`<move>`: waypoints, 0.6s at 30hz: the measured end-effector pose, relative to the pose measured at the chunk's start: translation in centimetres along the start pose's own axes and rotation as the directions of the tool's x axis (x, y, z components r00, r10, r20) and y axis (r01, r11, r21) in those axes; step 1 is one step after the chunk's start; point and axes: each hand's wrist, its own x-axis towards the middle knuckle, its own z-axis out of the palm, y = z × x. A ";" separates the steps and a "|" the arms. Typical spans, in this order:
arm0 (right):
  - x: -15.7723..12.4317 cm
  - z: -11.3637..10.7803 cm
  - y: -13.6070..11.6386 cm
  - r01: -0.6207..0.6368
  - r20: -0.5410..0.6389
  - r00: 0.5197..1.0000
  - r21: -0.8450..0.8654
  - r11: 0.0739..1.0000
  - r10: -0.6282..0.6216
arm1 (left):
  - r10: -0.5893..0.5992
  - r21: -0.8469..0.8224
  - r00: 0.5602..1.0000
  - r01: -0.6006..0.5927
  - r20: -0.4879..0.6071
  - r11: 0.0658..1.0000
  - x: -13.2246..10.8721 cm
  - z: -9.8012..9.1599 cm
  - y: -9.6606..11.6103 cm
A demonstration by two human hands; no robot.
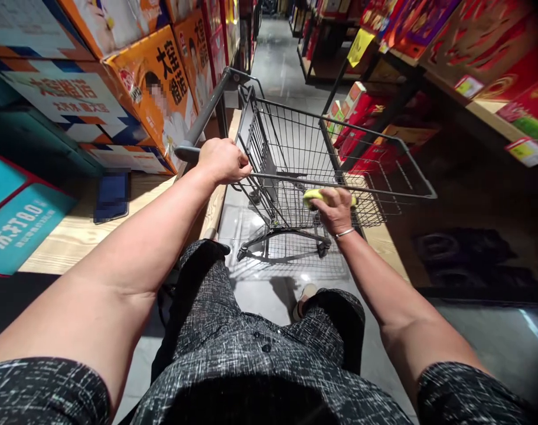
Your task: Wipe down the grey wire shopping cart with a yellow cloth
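Note:
A dark wire shopping cart stands in front of me, turned sideways with its handle to the left. My left hand is closed around the cart's frame where the handle end meets the basket's near rim. My right hand grips a bunched yellow cloth against the near side of the basket, just below the top rim. Part of the cloth is hidden behind the fingers. Bare wire mesh shows inside the basket.
Stacked orange cartons rise on the left above a wooden ledge. A phone lies on that ledge near a teal box. Shelves with red packages line the right. A grey-floored aisle runs ahead.

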 end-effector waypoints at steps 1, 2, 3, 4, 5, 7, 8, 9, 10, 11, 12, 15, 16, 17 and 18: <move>0.4 -0.6 0.5 -0.014 -0.081 0.997 -0.011 1.000 0.013 | 0.002 0.005 1.000 -0.002 -0.001 1.000 -0.1 0.0 0.0; 0.5 -1.0 0.7 -0.029 -0.132 0.991 -0.018 0.999 0.027 | 0.005 0.007 1.000 -0.005 -0.007 1.000 -0.2 0.0 -0.1; 0.4 -1.0 0.8 -0.044 -0.155 0.987 -0.021 0.999 0.040 | 0.009 0.008 1.000 -0.009 -0.017 1.000 -0.3 0.1 -0.1; 0.0 -0.7 0.7 -0.057 -0.151 0.987 -0.018 0.998 0.054 | 0.013 0.007 1.000 -0.013 -0.028 1.000 -0.4 0.1 -0.2; -0.6 -0.2 0.5 -0.068 -0.122 0.990 -0.013 0.998 0.066 | 0.015 0.007 0.999 -0.015 -0.039 1.000 -0.6 0.1 -0.3; -2.5 1.1 -0.3 -0.095 -0.010 0.995 -0.006 0.995 0.095 | 0.014 0.014 0.999 -0.013 -0.051 1.000 -1.0 0.1 -0.5; -3.4 1.7 -0.7 -0.103 0.060 0.993 -0.003 0.995 0.103 | 0.012 0.024 0.999 -0.011 -0.050 1.000 -1.3 0.0 -0.6; -4.3 2.1 -1.1 -0.101 0.122 0.988 0.001 0.995 0.100 | 0.012 0.038 0.999 -0.010 -0.046 0.999 -1.6 -0.2 -0.7; -4.9 2.2 -1.5 -0.085 0.162 0.983 0.010 0.996 0.082 | 0.015 0.059 0.999 -0.013 -0.039 0.998 -1.9 -0.4 -0.7; -5.2 1.9 -2.0 -0.057 0.170 0.984 0.024 0.998 0.052 | 0.020 0.083 0.999 -0.017 -0.031 0.996 -2.3 -0.6 -0.7; -5.1 1.3 -2.6 -0.021 0.144 0.989 0.040 0.999 0.015 | 0.025 0.107 0.999 -0.022 -0.024 0.994 -2.6 -0.8 -0.7; -2.8 -2.0 -5.2 0.075 -0.045 0.996 0.051 0.996 -0.073 | 0.036 0.161 0.999 -0.034 -0.009 0.986 -3.3 -1.3 -0.5; -1.4 -3.2 -6.4 0.092 -0.101 0.991 0.041 0.995 -0.088 | 0.037 0.171 0.999 -0.036 -0.004 0.985 -3.5 -1.4 -0.4; 0.0 -4.2 -7.6 0.098 -0.138 0.986 0.031 0.995 -0.093 | 0.040 0.178 0.999 -0.040 0.001 0.983 -3.7 -1.5 -0.3; 1.3 -5.1 -8.8 0.095 -0.158 0.983 0.022 0.995 -0.091 | 0.044 0.182 0.999 -0.044 0.008 0.982 -3.8 -1.5 -0.2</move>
